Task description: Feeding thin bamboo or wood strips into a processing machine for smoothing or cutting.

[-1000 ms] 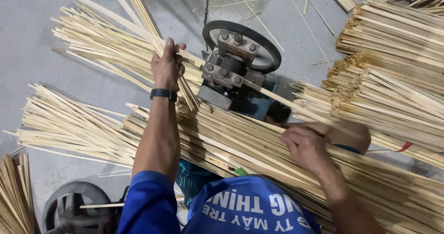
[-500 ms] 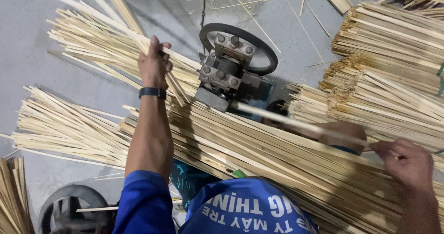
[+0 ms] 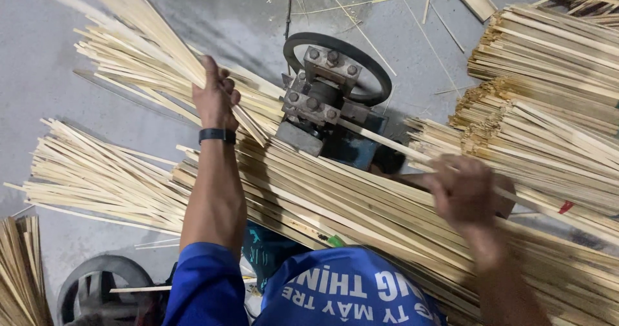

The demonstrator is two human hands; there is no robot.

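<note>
Left hand (image 3: 215,99) at ten o'clock of the splitting machine (image 3: 325,94), fingers closed around thin bamboo strips (image 3: 138,26) fanning away toward eleven. Right hand (image 3: 463,190) (motion-blurred) at four o'clock of the machine, over a single slat (image 3: 387,142); its finger state cannot be told.

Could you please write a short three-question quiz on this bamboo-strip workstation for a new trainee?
1. True or false: the left hand grips strips on the far side of the machine.
2. Which hand wears a dark wristband?
3. The right hand is over: A) the bare floor, B) the long pile of strips, C) the black wheel.

Key: 1 true; 2 the left; 3 B.
</note>
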